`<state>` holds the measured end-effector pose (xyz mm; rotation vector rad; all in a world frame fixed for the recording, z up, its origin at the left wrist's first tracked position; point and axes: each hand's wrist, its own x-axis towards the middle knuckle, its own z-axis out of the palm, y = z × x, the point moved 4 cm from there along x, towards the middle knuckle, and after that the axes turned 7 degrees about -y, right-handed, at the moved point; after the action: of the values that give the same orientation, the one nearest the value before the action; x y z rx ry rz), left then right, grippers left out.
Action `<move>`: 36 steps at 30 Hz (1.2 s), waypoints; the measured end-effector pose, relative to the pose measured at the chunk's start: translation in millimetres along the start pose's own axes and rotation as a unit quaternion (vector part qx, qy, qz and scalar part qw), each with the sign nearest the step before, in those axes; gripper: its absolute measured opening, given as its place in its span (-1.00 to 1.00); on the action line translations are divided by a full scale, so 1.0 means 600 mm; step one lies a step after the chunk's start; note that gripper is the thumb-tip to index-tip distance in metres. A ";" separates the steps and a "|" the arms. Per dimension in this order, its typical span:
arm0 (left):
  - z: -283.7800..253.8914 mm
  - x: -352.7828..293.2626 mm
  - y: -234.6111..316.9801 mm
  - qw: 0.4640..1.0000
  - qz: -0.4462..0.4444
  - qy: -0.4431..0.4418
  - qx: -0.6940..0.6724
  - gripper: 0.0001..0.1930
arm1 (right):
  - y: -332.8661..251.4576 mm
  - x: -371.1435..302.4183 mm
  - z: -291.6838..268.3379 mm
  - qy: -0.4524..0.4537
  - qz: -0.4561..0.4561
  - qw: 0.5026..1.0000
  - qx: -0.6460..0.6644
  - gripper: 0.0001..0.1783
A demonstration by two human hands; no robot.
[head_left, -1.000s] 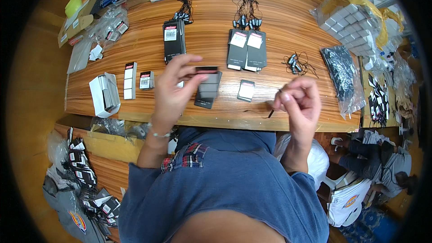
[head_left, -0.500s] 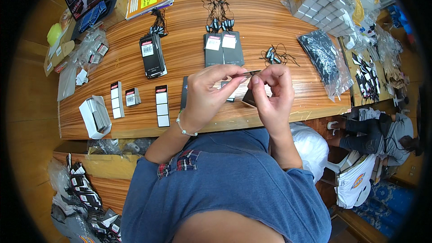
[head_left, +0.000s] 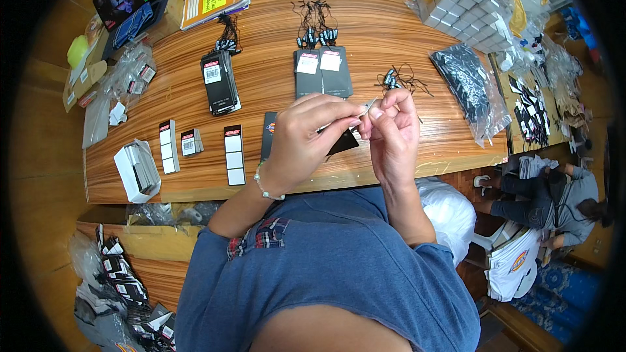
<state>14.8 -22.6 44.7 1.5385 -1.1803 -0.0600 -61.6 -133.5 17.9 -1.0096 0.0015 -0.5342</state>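
While the left hand (head_left: 301,132) pinches a small tag (head_left: 368,106), the right hand (head_left: 395,135) grips its right edge

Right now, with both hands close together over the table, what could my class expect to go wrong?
1. The thin card is pinched at the left hand's fingertips, so it might slip.
2. The tangle of black cords lies beside the right hand, whose fingers could snag it.
3. The white-panelled tag lies near the table's front edge; the left forearm might brush it off.
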 end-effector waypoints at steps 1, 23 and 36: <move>-0.002 0.001 0.001 1.000 0.019 -0.004 0.021 -0.88 | -0.002 0.000 0.001 0.001 0.006 1.000 -0.023 -0.84; 0.009 0.007 0.027 0.908 0.241 -0.063 0.337 -0.85 | -0.013 0.025 -0.068 0.146 0.041 0.988 0.022 -0.92; 0.016 0.006 -0.041 0.996 -0.003 -0.085 0.027 -0.76 | -0.026 0.050 -0.031 -0.142 0.004 0.956 0.256 -0.90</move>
<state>26.2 -35.6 24.1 1.6081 -1.3200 -0.1666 -46.5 -167.5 27.7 -0.5694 -0.3721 -0.3503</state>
